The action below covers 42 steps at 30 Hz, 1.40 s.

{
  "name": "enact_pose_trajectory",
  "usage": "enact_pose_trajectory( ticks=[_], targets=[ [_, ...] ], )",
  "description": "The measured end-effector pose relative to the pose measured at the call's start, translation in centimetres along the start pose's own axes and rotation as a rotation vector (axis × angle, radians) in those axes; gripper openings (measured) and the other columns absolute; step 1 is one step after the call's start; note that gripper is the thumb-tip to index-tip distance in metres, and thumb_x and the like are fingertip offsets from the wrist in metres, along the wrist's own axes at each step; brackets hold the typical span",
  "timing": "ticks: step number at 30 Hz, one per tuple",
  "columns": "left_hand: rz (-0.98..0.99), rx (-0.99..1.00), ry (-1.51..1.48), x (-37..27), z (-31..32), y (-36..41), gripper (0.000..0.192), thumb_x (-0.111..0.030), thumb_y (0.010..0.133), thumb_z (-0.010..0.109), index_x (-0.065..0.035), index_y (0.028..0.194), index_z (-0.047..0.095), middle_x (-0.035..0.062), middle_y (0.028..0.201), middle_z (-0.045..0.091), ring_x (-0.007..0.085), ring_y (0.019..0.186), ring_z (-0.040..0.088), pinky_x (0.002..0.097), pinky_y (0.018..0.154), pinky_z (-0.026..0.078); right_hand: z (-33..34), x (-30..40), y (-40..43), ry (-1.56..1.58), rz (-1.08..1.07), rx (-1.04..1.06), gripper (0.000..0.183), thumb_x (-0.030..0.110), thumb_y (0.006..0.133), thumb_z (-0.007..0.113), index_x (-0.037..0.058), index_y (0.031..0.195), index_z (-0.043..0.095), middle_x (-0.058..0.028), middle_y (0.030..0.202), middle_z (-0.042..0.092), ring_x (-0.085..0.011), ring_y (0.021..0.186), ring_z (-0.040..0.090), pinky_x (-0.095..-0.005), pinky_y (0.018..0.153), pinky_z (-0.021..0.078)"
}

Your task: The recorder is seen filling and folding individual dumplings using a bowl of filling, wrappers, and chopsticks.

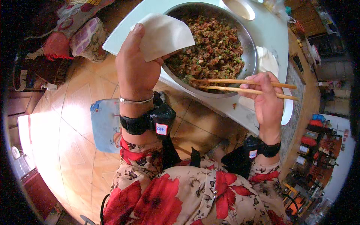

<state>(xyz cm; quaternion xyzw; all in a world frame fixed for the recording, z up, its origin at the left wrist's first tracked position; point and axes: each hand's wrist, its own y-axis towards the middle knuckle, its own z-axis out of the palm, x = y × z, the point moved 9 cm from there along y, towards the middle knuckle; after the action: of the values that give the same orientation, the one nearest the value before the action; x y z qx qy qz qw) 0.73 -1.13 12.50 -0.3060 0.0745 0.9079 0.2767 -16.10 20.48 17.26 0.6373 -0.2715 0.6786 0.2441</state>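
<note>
My left hand [139, 66] holds a thin sheet of dough wrapper [168, 36] over the left rim of a large metal bowl [249, 53]. Chopped meat filling with green bits [213, 47] lies in the bowl. A pair of wooden chopsticks [236, 81] is gripped in my right hand [267, 94] at the bowl's near right rim. Their tips reach into the filling at the near side, with a small clump around them. More pale wrappers [267, 60] lie right of the bowl, partly behind my right hand.
The bowl stands on a pale table [135, 26]. A white dish [239, 9] holding something pale sits at the far edge, and a white plate rim [287, 108] shows at right. A blue stool [104, 125] stands on the tiled floor at left. A cushion [89, 39] lies farther off.
</note>
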Motion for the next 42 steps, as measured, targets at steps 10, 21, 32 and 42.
enact_pose_trajectory(
  ticks=[10, 21, 32, 42],
  targets=[
    [0.001, -0.015, -0.077, 0.3, 1.0, 0.0, 0.035, -0.024, 0.092, 0.039, 0.0026, 0.113, 0.048, 0.0142, 0.106, 0.057, 0.0260, 0.098, 0.057, 0.0394, 0.082, 0.048, -4.3, 0.0, 0.9, 0.424, 0.022, -0.123, 0.025, 0.028, 0.091, 0.048, 0.0044, 0.089, 0.054, -0.0121, 0.086, 0.060, -0.0239, 0.077, 0.062, -0.0374, 0.067, 0.0551],
    [-0.341, 0.153, -0.325, 6.7, 6.4, -1.8, 0.045, -0.036, 0.093, 0.032, -0.0048, 0.124, 0.042, 0.0152, 0.124, 0.047, 0.0308, 0.115, 0.046, 0.0478, 0.097, 0.036, -2.1, 5.0, -0.9, 0.402, -0.266, -0.092, 0.027, 0.034, 0.089, 0.049, 0.0067, 0.092, 0.051, -0.0109, 0.098, 0.053, -0.0233, 0.085, 0.059, -0.0368, 0.074, 0.0529],
    [-0.318, 0.217, -0.550, 5.2, 8.0, -2.2, 0.055, -0.044, 0.094, 0.017, -0.0022, 0.124, 0.037, 0.0165, 0.122, 0.047, 0.0304, 0.114, 0.046, 0.0445, 0.098, 0.035, 2.7, 9.1, -4.2, -0.481, -0.698, 0.011, 0.036, 0.038, 0.087, 0.052, 0.0024, 0.084, 0.047, -0.0154, 0.090, 0.053, -0.0238, 0.090, 0.050, -0.0368, 0.084, 0.0403],
    [-0.372, 0.228, -0.519, 5.7, 7.6, -2.3, 0.057, -0.047, 0.093, 0.021, -0.0017, 0.123, 0.039, 0.0143, 0.122, 0.049, 0.0293, 0.114, 0.047, 0.0445, 0.098, 0.035, -2.5, 6.3, -1.7, 0.205, -0.408, -0.035, 0.030, 0.035, 0.088, 0.051, 0.0043, 0.091, 0.052, -0.0095, 0.095, 0.051, -0.0201, 0.087, 0.052, -0.0379, 0.082, 0.0448]
  ],
)
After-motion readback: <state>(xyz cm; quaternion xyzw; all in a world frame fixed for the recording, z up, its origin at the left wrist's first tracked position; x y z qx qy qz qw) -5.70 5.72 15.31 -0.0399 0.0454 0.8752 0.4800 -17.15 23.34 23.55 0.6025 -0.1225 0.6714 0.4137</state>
